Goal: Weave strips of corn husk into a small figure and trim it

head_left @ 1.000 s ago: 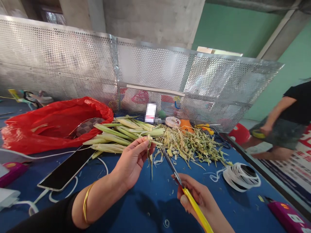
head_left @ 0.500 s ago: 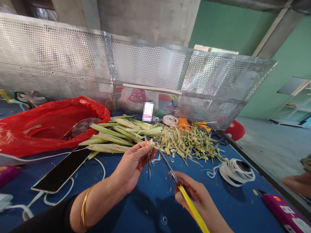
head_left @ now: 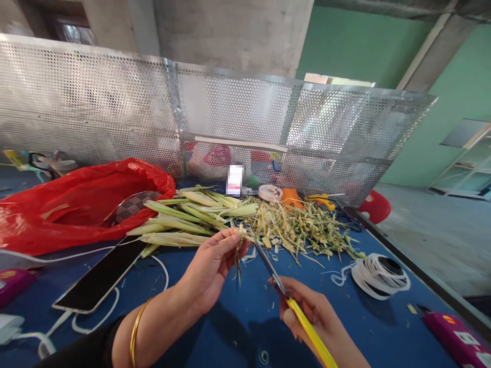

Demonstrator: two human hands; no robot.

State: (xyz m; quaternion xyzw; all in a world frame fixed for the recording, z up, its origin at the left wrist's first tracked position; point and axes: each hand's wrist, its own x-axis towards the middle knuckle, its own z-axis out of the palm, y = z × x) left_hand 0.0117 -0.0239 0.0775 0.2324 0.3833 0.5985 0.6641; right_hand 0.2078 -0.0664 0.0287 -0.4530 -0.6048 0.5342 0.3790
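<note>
My left hand [head_left: 209, 268] pinches a small knotted bit of dried corn husk [head_left: 241, 236] between thumb and fingertips, dark wispy ends dangling below it. My right hand [head_left: 307, 312] is wrapped round the yellow handles of a pair of scissors [head_left: 264, 258]. Their blades look nearly together, and the tips reach right beside the husk bit; whether they touch it I cannot tell. Just behind my left hand lies a heap of pale green corn husks [head_left: 180, 217]. To its right spreads a pile of small husk bits [head_left: 303, 225].
A red plastic bag [head_left: 76, 189] and a phone on a cable [head_left: 99, 276] lie left. On the right are a spool of white cord [head_left: 379, 276] and a purple glue-gun-like tool [head_left: 456, 335]. A tape roll [head_left: 270, 192] sits behind, before a perforated metal panel [head_left: 238, 102].
The view has shifted slightly, so things sit a little lower. Both hands keep their grips, and the scissors stay close to the husk bit.
</note>
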